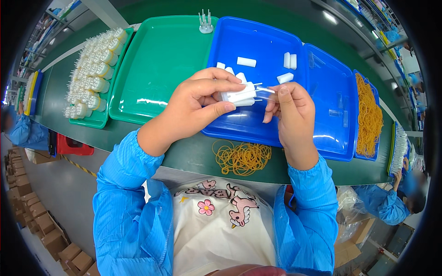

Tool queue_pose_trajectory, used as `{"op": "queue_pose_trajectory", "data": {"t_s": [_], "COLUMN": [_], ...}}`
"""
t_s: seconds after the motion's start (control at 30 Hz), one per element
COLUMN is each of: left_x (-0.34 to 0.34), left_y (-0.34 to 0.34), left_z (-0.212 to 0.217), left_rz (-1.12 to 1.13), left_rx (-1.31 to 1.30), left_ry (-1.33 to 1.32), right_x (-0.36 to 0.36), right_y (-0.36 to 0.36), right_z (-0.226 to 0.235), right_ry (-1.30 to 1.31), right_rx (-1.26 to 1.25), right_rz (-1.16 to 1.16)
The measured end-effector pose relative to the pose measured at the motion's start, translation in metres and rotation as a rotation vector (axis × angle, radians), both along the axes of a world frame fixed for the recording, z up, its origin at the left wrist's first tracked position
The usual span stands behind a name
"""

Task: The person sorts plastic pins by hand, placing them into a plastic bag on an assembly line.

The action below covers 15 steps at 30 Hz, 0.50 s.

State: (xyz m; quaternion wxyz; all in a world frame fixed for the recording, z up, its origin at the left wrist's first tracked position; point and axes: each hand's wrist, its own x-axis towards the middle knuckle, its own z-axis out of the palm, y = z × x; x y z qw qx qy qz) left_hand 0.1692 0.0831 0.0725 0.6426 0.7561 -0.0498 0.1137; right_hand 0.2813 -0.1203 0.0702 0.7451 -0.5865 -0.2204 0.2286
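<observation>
My left hand [198, 99] is closed around a small bundle of white cylinders [242, 95] with thin white prongs sticking out toward the right. Pinched between the thumb and fingers of my right hand [294, 108] is a clear plastic tube [264, 92], its left end at the prongs. Whether the tube encloses any prong cannot be made out. Both hands are above a blue tray [258, 27], where several loose white cylinders [246, 61] lie. Close to the table's front edge, below my hands, sits a loose pile of yellow rubber bands [243, 158].
A second blue tray [329, 147] at right contains clear tubes [338, 112]; beyond it, a narrow tray holds many rubber bands [368, 115]. Leftward are a wide green tray [156, 55] and rows of pronged white assemblies [96, 76]. One pronged piece [206, 24] stands at the back.
</observation>
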Motion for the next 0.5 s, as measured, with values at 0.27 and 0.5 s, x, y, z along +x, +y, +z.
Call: {"op": "queue_pose_trajectory", "data": {"t_s": [0.27, 0.5], "left_x": [-0.001, 0.001], "left_y": [-0.001, 0.004], "left_z": [0.016, 0.012], "left_rz": [0.010, -0.039], "left_rx": [0.184, 0.161], "left_ry": [0.016, -0.026], "right_x": [0.004, 0.006], "right_y": [0.001, 0.002], "right_z": [-0.002, 0.000], "right_ry": [-0.089, -0.106], "right_rx": [-0.104, -0.161], "right_rz": [-0.005, -0.008]}}
